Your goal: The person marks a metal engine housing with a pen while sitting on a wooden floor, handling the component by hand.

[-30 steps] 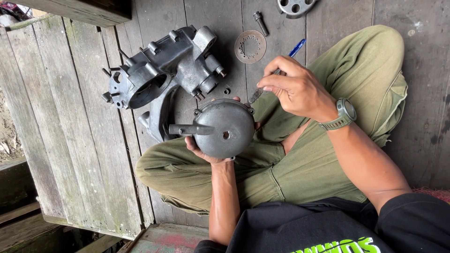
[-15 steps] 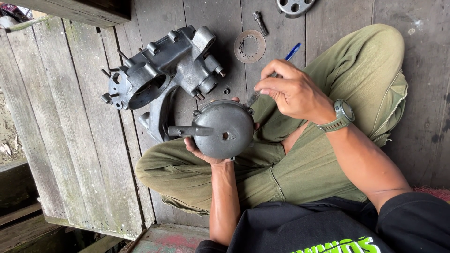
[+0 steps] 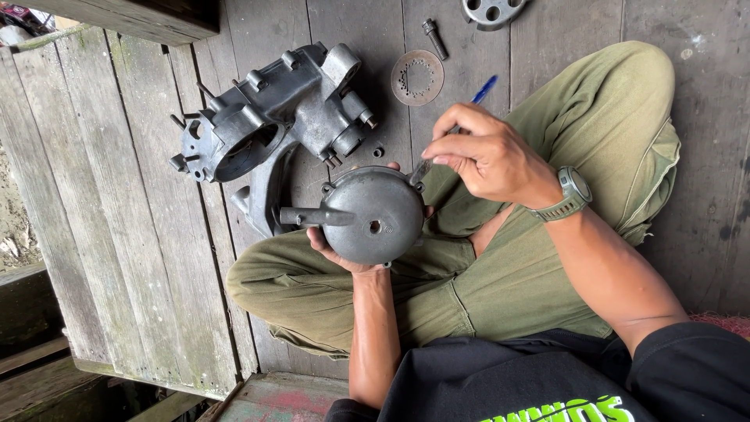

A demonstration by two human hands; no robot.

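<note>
Little has shifted since the earlier frames: the right hand has kept its place at the upper edge of the round grey metal cover, with only a slight change in the angle of the tool. That hand is closed in a pinch around a thin blue-handled tool, whose blue end sticks out above the knuckles and whose metal tip meets the cover's rim near a small mounting lug. A grey wristwatch sits on that wrist. The left hand lies beneath the cover, palm up, fingers cupped around its underside and supporting it above the person's crossed legs in olive trousers; fingertips show at the cover's upper and lower edges. A short tube projects from the cover to the left, and a small hole sits near its centre. Just beyond the cover, resting on the grey wooden plank floor, lies a large grey engine casing with a wide circular bore. Farther off on the planks are a thin perforated metal disc, a dark bolt close beside it, and part of a round perforated metal piece at the top edge. A small nut lies between casing and cover.
</note>
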